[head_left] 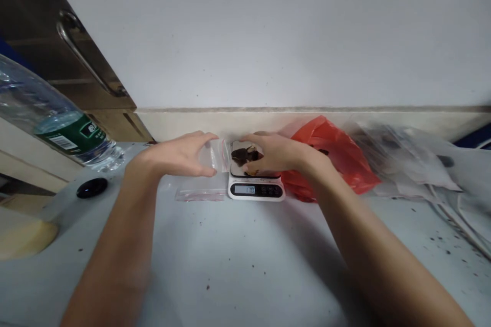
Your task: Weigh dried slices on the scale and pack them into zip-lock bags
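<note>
Centrally, one white, rectangular digital scale [257, 191] sits on the pale grey worktop [226, 255], with dark brown pieces [242, 156], too blurred to count, on its pan. Two bare hands flank it. The left hand [178, 156], at nine o'clock, has thumb and fingers spread around a clear plastic zip bag [217, 156]; contact is uncertain. The right hand [282, 152], at two o'clock, curves spread fingers around the pieces; touch cannot be told. One crumpled red plastic bag [337, 158] lies at three o'clock; one clear, green-labelled bottle [72, 130] stands toward ten.
</note>
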Demonstrator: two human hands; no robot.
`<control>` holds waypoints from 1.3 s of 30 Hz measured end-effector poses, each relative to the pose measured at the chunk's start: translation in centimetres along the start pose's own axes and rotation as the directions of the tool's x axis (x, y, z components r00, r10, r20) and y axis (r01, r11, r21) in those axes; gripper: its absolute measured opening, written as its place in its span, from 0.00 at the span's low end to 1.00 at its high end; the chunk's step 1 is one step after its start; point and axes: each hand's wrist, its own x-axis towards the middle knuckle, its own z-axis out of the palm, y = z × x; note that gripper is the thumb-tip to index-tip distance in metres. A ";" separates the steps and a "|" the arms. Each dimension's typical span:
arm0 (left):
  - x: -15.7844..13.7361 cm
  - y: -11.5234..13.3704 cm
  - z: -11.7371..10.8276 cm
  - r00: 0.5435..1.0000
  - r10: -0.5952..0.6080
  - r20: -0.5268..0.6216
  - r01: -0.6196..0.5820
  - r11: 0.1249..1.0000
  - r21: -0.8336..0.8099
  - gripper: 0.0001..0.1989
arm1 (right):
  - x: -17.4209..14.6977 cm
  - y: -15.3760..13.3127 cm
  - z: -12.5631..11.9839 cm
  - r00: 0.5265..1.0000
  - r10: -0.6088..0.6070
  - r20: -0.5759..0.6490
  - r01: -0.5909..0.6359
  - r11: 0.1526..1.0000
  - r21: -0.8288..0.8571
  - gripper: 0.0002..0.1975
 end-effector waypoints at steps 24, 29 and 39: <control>1.8 0.7 1.5 0.990 0.141 0.029 -0.139 0.988 -0.063 0.47 | 0.2 1.6 -0.8 1.000 0.004 -0.020 -0.001 0.988 0.153 0.06; 1.3 -0.3 0.9 0.997 0.024 0.070 -0.024 1.000 -0.005 0.48 | 0.7 2.4 -0.6 0.996 -0.043 -0.081 0.060 0.975 0.215 0.05; 2.3 1.5 1.9 0.988 0.153 -0.014 -0.154 0.985 -0.079 0.47 | -0.3 1.9 -1.5 0.934 -0.259 -0.246 0.317 0.919 0.235 0.06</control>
